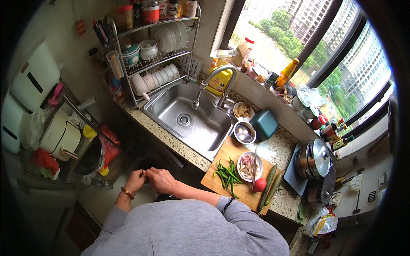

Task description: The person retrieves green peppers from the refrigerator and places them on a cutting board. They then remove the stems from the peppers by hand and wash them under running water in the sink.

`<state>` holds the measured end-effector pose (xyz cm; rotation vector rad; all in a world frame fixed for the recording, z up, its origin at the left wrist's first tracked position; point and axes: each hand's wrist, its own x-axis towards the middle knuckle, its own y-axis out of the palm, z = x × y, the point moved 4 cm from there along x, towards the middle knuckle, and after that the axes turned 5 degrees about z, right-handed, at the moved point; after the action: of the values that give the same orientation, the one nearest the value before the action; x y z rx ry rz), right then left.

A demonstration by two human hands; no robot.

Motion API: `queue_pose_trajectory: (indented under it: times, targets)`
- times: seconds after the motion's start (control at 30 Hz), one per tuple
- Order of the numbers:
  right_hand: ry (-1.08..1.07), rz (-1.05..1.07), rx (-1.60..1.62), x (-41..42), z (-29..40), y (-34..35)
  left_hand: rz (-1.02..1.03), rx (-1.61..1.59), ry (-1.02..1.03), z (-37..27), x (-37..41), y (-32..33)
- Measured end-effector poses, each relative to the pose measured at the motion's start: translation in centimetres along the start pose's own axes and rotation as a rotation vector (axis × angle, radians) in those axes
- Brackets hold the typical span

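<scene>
My left hand (135,181), with a beaded bracelet (127,193) at the wrist, meets my right hand (161,180) in front of my body, off the counter's front edge. The fingers of both are curled together. Whether something small is between them is hidden. To the right, a wooden cutting board (221,156) overlaps the sink's rim. On it lie green chili peppers (228,174), a red tomato (259,185) and two cucumbers (268,188). A white bowl of sliced meat or onion (247,166) also stands there, with chopsticks (254,169) across it.
The stainless steel sink (195,128) has a curved faucet (221,72) over it. A dish rack (153,67) stands behind left. A metal bowl with eggs (244,132) and a green plastic container (264,125) sit behind the board. A lidded pot (313,158) is at right, a cluttered shelf (102,140) at left.
</scene>
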<state>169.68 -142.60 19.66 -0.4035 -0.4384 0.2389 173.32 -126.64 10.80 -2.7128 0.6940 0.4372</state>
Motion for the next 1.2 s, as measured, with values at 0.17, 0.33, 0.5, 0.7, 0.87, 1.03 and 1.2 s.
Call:
queue_pose_trajectory:
  times: [0.17, 0.33, 0.5, 0.7, 0.87, 1.03, 1.2]
  targets:
    - [0.221, -0.006, -0.201, -0.5, -3.0, 1.0, -0.17, -0.11, -0.041, 3.0, 1.1, -1.7]
    - [0.446, 0.065, -0.074, -1.0, -5.5, 0.7, -0.069, -0.057, -0.058, 1.4, 1.6, -1.5]
    - [0.351, 0.085, -0.215, -0.5, -5.6, 2.1, 0.141, -0.071, 0.253, 0.6, 0.8, 0.5]
    - [0.325, 0.137, -0.356, -0.1, -3.9, 2.0, 0.176, -0.296, -0.087, 0.4, -0.6, -0.2]
    - [0.372, 0.042, -0.103, -1.1, -6.5, 3.2, 0.101, -0.237, 0.08, 0.9, 0.0, 0.4]
    - [0.892, 0.085, 0.521, -1.8, -7.5, 2.2, -0.046, 0.252, -0.038, 3.8, 1.7, -2.0]
    - [0.875, 0.025, 0.719, -1.7, -6.8, 1.2, -0.191, 0.585, -0.048, 12.6, 5.2, -4.2]
